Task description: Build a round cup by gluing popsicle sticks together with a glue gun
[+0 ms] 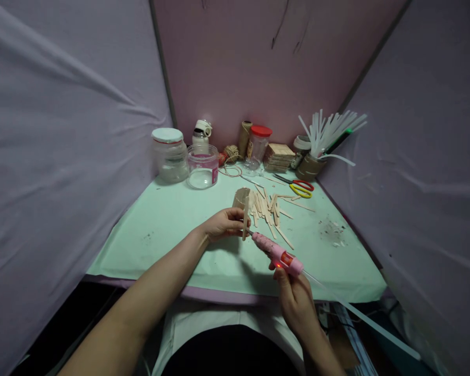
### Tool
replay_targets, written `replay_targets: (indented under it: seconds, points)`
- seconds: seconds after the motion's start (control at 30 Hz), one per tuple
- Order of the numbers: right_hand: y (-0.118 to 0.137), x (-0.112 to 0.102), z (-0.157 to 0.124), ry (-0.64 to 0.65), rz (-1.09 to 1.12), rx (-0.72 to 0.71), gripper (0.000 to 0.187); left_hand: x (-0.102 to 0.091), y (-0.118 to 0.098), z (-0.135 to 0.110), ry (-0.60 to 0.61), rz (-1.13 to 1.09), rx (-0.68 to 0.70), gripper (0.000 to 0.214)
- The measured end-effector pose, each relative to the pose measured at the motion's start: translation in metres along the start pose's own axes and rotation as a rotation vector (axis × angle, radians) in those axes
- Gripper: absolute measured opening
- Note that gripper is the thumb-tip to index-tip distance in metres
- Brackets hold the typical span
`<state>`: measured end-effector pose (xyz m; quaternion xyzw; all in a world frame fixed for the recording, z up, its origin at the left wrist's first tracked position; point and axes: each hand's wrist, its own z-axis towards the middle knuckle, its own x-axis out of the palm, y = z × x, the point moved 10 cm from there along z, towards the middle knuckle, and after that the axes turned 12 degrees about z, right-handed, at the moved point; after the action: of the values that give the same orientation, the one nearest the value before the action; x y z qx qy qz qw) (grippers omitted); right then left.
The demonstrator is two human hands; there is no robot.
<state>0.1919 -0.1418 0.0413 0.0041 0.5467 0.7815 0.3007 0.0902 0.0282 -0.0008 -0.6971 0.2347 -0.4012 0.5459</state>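
Note:
My left hand [222, 223] is closed on a wooden craft stick [245, 219], holding it upright above the pale green table [168, 230]. My right hand [293, 297] grips a pink glue gun [276, 253] whose nozzle touches the lower part of that stick. A clear glue stick [360, 316] juts from the back of the gun. Just behind the held stick stands a small cardboard tube [241, 197]. A loose pile of wooden sticks [270, 209] lies to the right of it.
At the back stand clear plastic jars [202, 166], a white-lidded tub [168, 154], a red-lidded jar [257, 146], twine [231, 153], stacked sticks [279, 156], a cup of glue sticks [311, 164] and scissors [300, 186]. Purple cloth walls enclose the table. Crumbs [332, 232] lie at the right.

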Motion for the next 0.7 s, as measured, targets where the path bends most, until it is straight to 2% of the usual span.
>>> replay_targets:
  seconds: [0.5,0.7]
  points:
    - [0.013,-0.001,0.002,0.049,-0.019,0.014,0.047,0.002,-0.004,-0.002,-0.011,-0.015,0.008,0.034]
    - [0.008,-0.002,0.000,0.043,-0.023,0.026,0.045,0.002,-0.004,-0.001,0.004,-0.009,0.020,0.032]
